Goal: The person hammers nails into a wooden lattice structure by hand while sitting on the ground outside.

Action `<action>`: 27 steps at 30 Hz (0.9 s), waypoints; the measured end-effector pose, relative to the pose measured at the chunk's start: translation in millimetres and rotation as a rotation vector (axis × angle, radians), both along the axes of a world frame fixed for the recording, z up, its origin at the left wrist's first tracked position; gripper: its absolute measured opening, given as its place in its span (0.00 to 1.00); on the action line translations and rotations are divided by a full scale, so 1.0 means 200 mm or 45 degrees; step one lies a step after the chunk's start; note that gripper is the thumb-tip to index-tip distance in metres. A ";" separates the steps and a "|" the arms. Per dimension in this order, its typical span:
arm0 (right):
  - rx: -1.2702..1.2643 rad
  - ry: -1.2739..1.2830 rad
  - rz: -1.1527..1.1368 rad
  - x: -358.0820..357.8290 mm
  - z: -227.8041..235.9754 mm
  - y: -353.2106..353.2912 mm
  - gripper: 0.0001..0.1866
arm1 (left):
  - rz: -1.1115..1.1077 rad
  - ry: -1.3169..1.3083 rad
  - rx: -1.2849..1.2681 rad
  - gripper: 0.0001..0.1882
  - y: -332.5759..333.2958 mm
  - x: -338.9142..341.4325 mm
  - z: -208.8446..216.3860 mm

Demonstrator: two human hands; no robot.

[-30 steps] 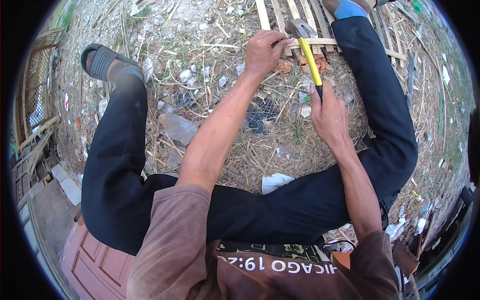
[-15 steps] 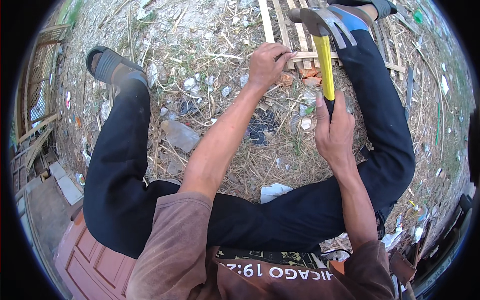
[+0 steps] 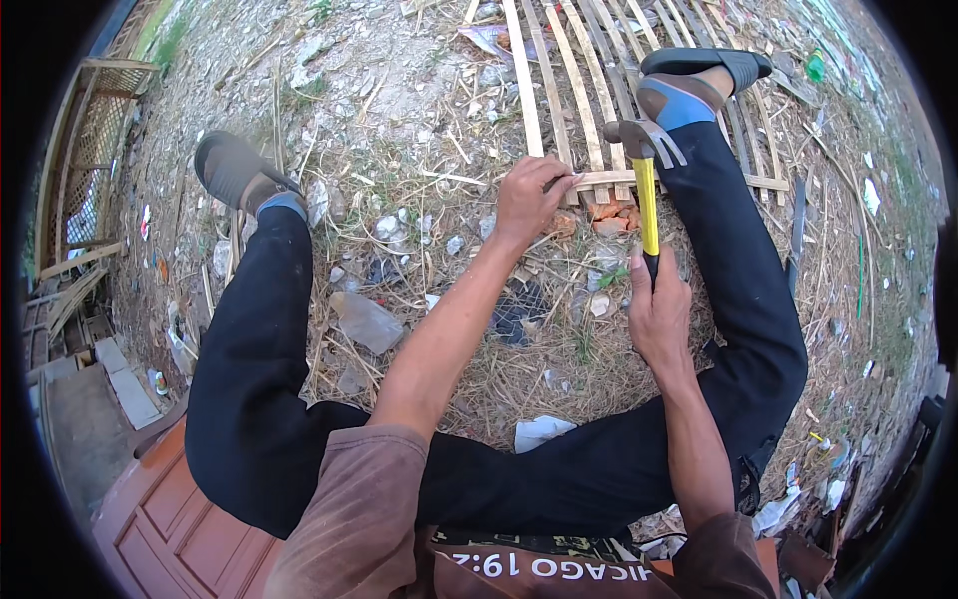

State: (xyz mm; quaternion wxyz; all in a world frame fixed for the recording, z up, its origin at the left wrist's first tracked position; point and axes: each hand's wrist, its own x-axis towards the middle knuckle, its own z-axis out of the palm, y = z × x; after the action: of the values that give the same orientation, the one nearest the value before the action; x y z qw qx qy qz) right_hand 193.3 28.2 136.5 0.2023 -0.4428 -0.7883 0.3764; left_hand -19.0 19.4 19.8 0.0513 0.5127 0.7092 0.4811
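My right hand [image 3: 661, 311] is wrapped round the dark grip of a claw hammer [image 3: 648, 205] with a yellow handle. The hammer's metal head is over the wooden slats, beside my right foot. My left hand [image 3: 534, 198] is closed in a pinch at the left end of a thin wooden cross strip [image 3: 679, 180], where it meets a pale long slat [image 3: 523, 85]. Whatever sits between those fingertips is too small to make out. The cross strip lies over the near ends of several parallel slats forming a lattice panel [image 3: 596, 85].
Broken orange brick pieces [image 3: 611, 222] lie under the panel's near edge. My sandalled right foot [image 3: 699, 90] rests on the slats. Dry grass, stones and a cloudy plastic piece [image 3: 367, 321] cover the ground between my legs. A reddish panelled board [image 3: 190, 499] is at lower left.
The hammer has come down toward the slats, its head looking smaller and farther away. My left hand keeps its pinch at the strip's end. More of the lattice now shows.
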 end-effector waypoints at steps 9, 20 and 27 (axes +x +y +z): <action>-0.113 -0.221 -0.233 0.17 -0.06 0.09 0.11 | -0.113 0.187 -0.061 0.16 0.01 -0.01 0.04; -0.172 -0.328 -0.135 0.23 -0.09 0.00 0.10 | -0.366 0.593 -0.568 0.30 0.13 0.09 0.19; -0.196 -0.303 -0.185 0.25 -0.08 0.02 0.11 | -0.370 0.654 -0.574 0.28 0.16 0.07 0.17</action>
State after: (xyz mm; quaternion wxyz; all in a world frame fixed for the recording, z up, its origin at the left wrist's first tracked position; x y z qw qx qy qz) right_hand 242.3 31.2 120.9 0.0997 -0.5542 -0.7415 0.3648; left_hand -4.2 50.6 54.6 0.0511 0.6879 0.7070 0.1563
